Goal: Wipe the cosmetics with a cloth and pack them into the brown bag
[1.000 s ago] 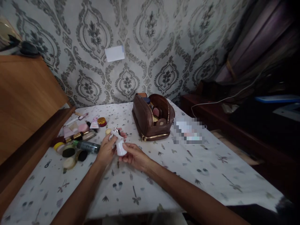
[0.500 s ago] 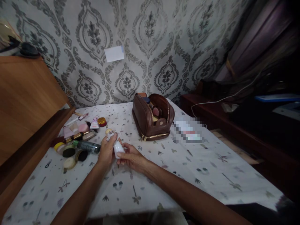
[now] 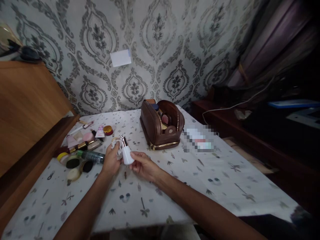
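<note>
A white pump bottle [image 3: 128, 156] with a shiny metallic neck is tilted slightly in my right hand [image 3: 145, 165], the thumb pressed on its side. My left hand [image 3: 111, 159] pinches a crumpled white wipe or tissue [image 3: 117, 148] just left of the bottle's neck. Whether the left fingers also touch the bottle is hidden. Beyond my hands, a brown cosmetic bag [image 3: 162, 125] stands unzipped, with a pink round item and other cosmetics inside. Close to my left hand lies a dark green bottle [image 3: 92, 156] on its side.
Jars, tubes and other cosmetics [image 3: 73, 174] crowd the left of the patterned tablecloth [image 3: 195, 196]. A red jar with a gold lid [image 3: 108, 130] stands behind them. A wooden panel [image 3: 32, 110] borders the left side. Right of the bag lies a blurred-out item [image 3: 200, 140].
The wipe has come off the bottle's top, baring the metallic neck and pump. The bottle has shifted slightly up and right, while my left hand has drawn a little left.
</note>
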Demonstrator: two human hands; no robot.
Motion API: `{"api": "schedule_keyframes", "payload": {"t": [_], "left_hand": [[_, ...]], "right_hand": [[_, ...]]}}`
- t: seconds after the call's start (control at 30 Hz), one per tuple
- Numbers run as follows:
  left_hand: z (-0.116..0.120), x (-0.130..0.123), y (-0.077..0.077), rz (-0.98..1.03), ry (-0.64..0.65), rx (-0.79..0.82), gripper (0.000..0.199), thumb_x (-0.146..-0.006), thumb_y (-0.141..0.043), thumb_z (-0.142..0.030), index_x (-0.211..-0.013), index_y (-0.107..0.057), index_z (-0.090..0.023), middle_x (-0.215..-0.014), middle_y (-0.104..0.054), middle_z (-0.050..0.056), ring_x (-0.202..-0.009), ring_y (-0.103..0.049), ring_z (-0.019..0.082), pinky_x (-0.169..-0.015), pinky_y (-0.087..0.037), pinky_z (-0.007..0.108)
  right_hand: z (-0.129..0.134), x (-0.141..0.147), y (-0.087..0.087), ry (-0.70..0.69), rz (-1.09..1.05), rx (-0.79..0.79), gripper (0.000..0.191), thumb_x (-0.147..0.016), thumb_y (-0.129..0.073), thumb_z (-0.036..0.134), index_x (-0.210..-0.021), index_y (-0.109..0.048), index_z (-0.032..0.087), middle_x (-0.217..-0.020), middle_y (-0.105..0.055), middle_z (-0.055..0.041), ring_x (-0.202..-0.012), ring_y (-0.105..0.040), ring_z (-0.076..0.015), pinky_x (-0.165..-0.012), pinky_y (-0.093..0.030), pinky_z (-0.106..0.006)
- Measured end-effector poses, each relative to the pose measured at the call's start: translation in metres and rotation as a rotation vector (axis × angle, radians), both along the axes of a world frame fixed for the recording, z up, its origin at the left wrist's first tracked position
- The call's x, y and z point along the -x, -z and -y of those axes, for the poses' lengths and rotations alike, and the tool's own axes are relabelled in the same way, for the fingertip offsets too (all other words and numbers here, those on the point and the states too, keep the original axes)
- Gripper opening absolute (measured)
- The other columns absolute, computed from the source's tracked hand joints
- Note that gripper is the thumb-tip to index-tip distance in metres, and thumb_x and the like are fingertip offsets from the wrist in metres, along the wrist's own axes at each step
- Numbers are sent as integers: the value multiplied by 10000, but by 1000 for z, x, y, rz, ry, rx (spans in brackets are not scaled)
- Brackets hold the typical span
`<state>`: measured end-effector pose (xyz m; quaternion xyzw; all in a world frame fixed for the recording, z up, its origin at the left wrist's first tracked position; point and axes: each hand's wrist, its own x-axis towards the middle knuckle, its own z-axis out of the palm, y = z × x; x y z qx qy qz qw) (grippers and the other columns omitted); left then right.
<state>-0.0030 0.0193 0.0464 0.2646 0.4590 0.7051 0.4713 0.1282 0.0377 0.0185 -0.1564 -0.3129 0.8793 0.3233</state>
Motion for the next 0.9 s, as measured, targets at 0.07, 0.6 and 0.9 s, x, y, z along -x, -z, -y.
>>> {"api": "schedule_keyframes", "payload": {"t": [0.07, 0.6, 0.9], "left_hand": [[-1, 3, 2, -13, 24, -25, 432, -578, -839, -407, -872, -622, -175, -681, -653, -25, -527, -572, 101, -451, -416, 187], [4, 9, -9, 248, 312, -145, 423, -846, -564, -329, -1228, -609, -153, -1179, -696, 127, -1123, -633, 310, -906, -530, 451], [2, 18, -1, 141, 352, -58, 398, -779, -733, -206, -1164, -649, -152, -997, -744, 104, -1008, -694, 265, -895, -564, 383]], "right_hand": [[0, -1, 0, -5, -10, 1, 420, -643, -850, 435, -826, -676, 99, -699, -717, -46, -475, -572, -55, -446, -419, -148], [-5, -3, 3, 31, 19, 20, 399, -641, -850, 418, -799, -593, 156, -683, -715, -24, -461, -574, -73, -442, -386, -165], [-1, -3, 0, -33, 17, 29, 467, -600, -868, 447, -843, -607, 145, -700, -715, -35, -488, -593, -75, -478, -427, -162]]}}
